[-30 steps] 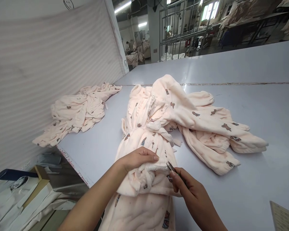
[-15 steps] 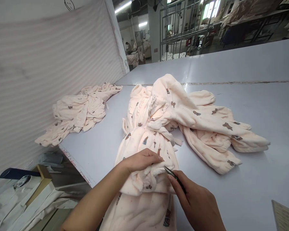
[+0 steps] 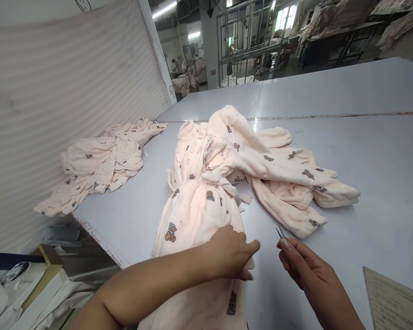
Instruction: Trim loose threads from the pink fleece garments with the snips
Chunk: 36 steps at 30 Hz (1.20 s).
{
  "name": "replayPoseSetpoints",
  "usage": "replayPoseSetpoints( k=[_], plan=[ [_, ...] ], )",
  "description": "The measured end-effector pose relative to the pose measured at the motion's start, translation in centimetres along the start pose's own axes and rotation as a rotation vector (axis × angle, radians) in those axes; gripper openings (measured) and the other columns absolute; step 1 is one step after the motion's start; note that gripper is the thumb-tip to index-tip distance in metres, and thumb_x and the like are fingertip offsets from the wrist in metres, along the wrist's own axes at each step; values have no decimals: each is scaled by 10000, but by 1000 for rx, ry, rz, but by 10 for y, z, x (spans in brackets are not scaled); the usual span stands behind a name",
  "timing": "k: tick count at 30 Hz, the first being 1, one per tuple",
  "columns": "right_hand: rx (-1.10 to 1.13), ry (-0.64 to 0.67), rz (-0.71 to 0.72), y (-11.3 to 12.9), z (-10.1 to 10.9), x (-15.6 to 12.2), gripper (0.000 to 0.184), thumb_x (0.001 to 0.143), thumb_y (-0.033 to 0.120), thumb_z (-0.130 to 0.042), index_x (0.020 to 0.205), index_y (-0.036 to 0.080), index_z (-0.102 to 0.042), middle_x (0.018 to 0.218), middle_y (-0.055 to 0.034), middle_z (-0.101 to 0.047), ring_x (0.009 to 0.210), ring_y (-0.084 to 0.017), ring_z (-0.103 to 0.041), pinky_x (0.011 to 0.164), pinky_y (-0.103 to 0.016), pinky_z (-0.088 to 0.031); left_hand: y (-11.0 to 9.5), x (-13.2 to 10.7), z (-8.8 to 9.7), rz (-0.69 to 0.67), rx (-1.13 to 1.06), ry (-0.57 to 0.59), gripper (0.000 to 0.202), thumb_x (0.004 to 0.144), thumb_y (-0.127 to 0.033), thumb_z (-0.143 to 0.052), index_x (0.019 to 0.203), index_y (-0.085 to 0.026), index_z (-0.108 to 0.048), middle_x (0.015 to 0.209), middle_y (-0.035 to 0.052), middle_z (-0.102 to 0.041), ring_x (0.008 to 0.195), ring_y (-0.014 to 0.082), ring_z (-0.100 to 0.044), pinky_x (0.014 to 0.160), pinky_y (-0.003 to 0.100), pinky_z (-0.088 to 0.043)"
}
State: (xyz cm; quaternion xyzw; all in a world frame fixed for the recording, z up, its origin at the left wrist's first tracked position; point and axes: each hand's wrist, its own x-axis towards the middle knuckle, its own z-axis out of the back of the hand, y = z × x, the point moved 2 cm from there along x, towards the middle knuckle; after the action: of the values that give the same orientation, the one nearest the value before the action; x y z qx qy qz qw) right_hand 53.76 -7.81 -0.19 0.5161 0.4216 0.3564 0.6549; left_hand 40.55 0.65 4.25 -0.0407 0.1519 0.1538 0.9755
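Observation:
A pale pink plush garment printed with small bears lies lengthwise before me, gathered at its middle, with its sleeves spread to the right. Across its lower part reaches my left hand, resting over the right edge with index finger and thumb apart; part of the cloth beneath is hidden. Right of the garment, just above the table, my right hand is closed around small thread snips. Their two pointed tips stick up, slightly apart and clear of the cloth; the handle is hidden in the fingers.
A second bear-print garment lies crumpled at the table's left edge beside a hanging pale sheet. A printed card lies at the lower right. Below left stands a box among white cloths. Metal racks stand behind the table.
The snips have moved right, away from the cloth, with my right hand. My left hand has shifted right and down, its fingers spreading, and the folded-up cloth now lies flatter. The view has turned slightly right.

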Motion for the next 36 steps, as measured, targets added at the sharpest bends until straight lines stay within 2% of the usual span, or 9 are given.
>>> replayPoseSetpoints(
  k=[3,7,11,15,19,22,28,33,36],
  plan=[
    [21,-6,-30,0,3,-5,379,764,590,-513,694,219,-545,572,36,-392,508,-111,-403,465,-206,-403,4,5,-13,-73,58,-48,118,811,-218,-489,805,-159,-591,886,94,-596,814,231,-567,686,345,-421],
    [55,-18,-66,-8,13,-7,375,727,594,-550,670,224,-560,578,17,-434,529,-134,-452,451,-216,-423,42,-30,32,-216,-299,-101,157,699,-110,-518,812,-175,-605,902,41,-603,863,167,-545,775,247,-412],
    [83,-9,-95,-19,17,-5,363,715,586,-564,690,225,-590,595,0,-480,567,-155,-495,499,-236,-465,70,-65,73,128,-310,-19,130,709,-178,-503,618,-165,-596,605,5,-533,583,133,-491,580,237,-371],
    [83,34,-112,-21,12,-7,347,725,576,-553,669,234,-574,584,16,-448,518,-138,-445,444,-223,-409,39,-44,45,447,-43,62,336,676,-418,-656,506,-141,-571,490,64,-513,594,222,-505,595,322,-351],
    [61,68,-119,-21,6,-12,366,745,579,-538,658,224,-541,575,39,-384,506,-111,-371,452,-208,-360,7,-7,-5,382,-137,37,27,682,-92,-636,700,-84,-618,792,180,-611,854,308,-523,747,406,-364],
    [53,82,-127,-23,3,-15,383,754,584,-530,650,215,-517,571,43,-374,511,-102,-336,438,-197,-307,27,-13,-11,303,-353,7,86,712,-44,-536,697,-126,-557,792,94,-583,789,219,-511,730,348,-385],
    [88,162,-78,-21,-22,-14,367,796,549,-499,645,215,-504,573,44,-362,520,-106,-349,433,-208,-275,89,-65,17,208,-932,-5,248,820,-371,-506,708,-153,-464,632,-39,-398,581,93,-422,530,201,-374],
    [137,314,109,1,-66,-4,293,834,506,-461,759,229,-518,721,18,-504,728,-162,-499,649,-242,-402,95,-69,12,220,-1241,-40,327,749,-428,-608,677,-132,-489,630,-39,-399,554,68,-411,503,181,-370],
    [129,359,189,11,-88,1,271,851,469,-452,749,224,-510,694,29,-473,686,-152,-474,635,-239,-385,95,-66,7,232,-1346,-55,334,721,-433,-647,683,-121,-533,609,-37,-436,542,63,-424,491,170,-370]
  ],
)
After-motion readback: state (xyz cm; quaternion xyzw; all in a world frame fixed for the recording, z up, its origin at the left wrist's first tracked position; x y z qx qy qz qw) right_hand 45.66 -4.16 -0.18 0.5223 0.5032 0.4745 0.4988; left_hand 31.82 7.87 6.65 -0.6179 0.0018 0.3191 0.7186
